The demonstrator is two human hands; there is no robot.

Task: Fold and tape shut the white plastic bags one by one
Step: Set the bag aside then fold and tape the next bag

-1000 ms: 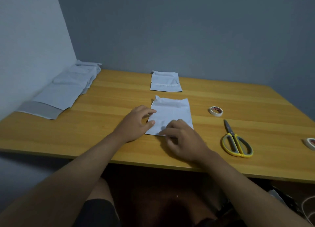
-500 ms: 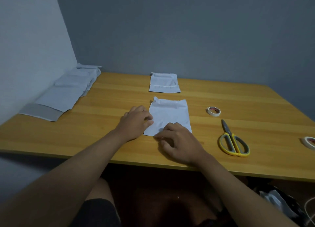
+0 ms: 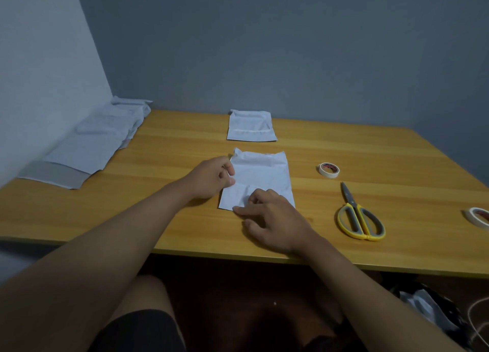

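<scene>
White plastic bag [image 3: 260, 175] flat mid-tabletop [image 3: 344, 248], left hand [image 3: 210, 178] pinching its left edge, right hand [image 3: 275, 219] pressing its near corner; second bag [image 3: 251, 126] beyond, one stack [image 3: 90, 145] far left; two tape rolls [image 3: 329, 170] [image 3: 477, 216], one scissors [image 3: 360, 216]; wooden top, grey walls

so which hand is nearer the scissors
Right. The right hand rests on the near edge of the white bag, just left of the scissors; the left hand is farther, at the bag's left edge.

Table [image 3: 344, 150]: I see smooth wood-grain, faint sheen.
Bag [image 3: 264, 174], frame centre: thin white plastic, creased, matt.
Scissors [image 3: 357, 214], right: grey metal blades, glossy yellow plastic handles.
</scene>
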